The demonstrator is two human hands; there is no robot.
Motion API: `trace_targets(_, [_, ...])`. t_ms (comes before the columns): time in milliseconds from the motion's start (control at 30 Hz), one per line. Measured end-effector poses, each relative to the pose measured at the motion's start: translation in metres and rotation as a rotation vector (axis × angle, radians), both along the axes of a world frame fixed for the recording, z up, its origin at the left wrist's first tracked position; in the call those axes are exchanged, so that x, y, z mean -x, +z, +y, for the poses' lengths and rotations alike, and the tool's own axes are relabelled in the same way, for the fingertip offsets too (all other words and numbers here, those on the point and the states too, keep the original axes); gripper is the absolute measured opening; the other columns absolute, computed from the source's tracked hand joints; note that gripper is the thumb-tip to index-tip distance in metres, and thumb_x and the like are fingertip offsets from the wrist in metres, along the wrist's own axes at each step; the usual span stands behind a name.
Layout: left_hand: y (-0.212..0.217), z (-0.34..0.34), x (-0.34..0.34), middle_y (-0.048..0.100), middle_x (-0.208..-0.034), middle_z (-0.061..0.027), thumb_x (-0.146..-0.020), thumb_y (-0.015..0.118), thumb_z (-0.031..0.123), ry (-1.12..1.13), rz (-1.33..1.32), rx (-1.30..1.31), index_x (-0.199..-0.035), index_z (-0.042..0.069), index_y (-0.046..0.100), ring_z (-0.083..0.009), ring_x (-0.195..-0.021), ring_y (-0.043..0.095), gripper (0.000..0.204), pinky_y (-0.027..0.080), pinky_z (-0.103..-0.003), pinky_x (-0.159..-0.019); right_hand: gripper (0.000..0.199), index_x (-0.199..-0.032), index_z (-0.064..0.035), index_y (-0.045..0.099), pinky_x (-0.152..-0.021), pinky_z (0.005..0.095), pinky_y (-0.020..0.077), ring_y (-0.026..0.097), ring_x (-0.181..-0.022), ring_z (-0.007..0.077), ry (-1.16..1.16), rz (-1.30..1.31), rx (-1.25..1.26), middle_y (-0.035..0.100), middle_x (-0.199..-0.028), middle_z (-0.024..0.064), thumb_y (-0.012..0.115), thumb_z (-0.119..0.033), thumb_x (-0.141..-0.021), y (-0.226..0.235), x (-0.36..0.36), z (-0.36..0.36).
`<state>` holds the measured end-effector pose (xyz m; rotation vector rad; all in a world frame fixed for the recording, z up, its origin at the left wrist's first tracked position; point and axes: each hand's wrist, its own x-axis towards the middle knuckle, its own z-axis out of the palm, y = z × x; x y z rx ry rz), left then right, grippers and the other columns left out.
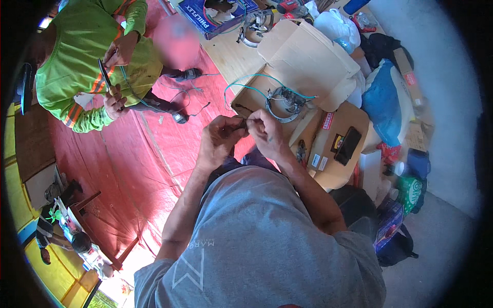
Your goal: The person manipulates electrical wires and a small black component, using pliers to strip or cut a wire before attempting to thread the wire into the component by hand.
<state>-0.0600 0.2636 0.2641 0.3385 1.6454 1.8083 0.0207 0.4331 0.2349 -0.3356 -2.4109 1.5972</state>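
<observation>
My left hand (222,139) and my right hand (265,132) meet in front of my waist, fingers pinched together. Between the fingertips is a small, thin dark piece, mostly hidden, so I cannot make out its kind. Just beyond my right hand, an open cardboard box (248,100) holds a round metal ring fitting (283,106) with dark parts on its rim. A green wire (257,76) loops out of the fitting across the box. Nearest to my right forearm is a flat piece of cardboard (328,177) bearing a black phone (348,146).
A wooden table (226,54) carries a blue box (208,24), another metal ring fitting (254,28) and a red drill (288,6). Bags, including a blue-and-white sack (382,105), crowd the right side. At left, a person in a green shirt (77,56) holds a dark tool above a red floor sheet (115,169).
</observation>
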Motion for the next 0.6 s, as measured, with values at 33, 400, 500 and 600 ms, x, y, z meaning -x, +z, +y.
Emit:
trace_targets(33, [0.0,-0.001,0.002,0.075,-0.098,-0.0086,-0.096,0.073,-0.001,0.023,-0.094,-0.052,-0.114,-0.005,0.068,-0.0124,-0.094,0.071,0.019,0.056,-0.027,-0.079,0.018,-0.103,-0.0017,0.056,-0.072,0.0361,0.0545,0.068,-0.077,0.0221,-0.008,-0.032,0.256,0.065,-0.085,0.0102,0.066,-0.016,-0.101,0.004,0.0,0.001])
trace_targets(400, [-0.003,-0.009,0.022,0.073,-0.088,-0.0048,-0.094,0.078,0.007,0.135,-0.126,-0.102,-0.111,-0.003,0.07,-0.0091,-0.074,0.065,0.021,0.053,-0.024,-0.068,0.019,-0.106,0.0007,0.059,-0.067,0.0307,0.0564,0.072,-0.077,0.015,0.073,-0.073,0.356,0.065,-0.088,0.0067,0.06,-0.019,-0.108,-0.026,-0.028,0.007])
trace_targets(500, [-0.002,-0.007,0.023,0.073,-0.088,-0.0048,-0.094,0.079,0.007,0.134,-0.134,-0.135,-0.112,-0.003,0.07,-0.0093,-0.074,0.065,0.022,0.053,-0.025,-0.067,0.015,-0.11,0.0002,0.06,-0.067,0.0323,0.0569,0.073,-0.078,0.0159,0.113,-0.134,0.378,0.068,-0.09,0.008,0.062,-0.014,-0.106,-0.018,-0.027,0.008])
trace_targets(600, [-0.001,-0.005,0.024,0.073,-0.088,-0.0045,-0.094,0.078,0.006,0.13,-0.147,-0.162,-0.112,-0.003,0.07,-0.0094,-0.074,0.065,0.022,0.053,-0.025,-0.068,0.019,-0.117,-0.0005,0.062,-0.072,0.0365,0.0575,0.075,-0.084,0.0224,0.156,-0.112,0.395,0.069,-0.092,0.0108,0.067,-0.011,-0.102,-0.008,-0.023,0.011])
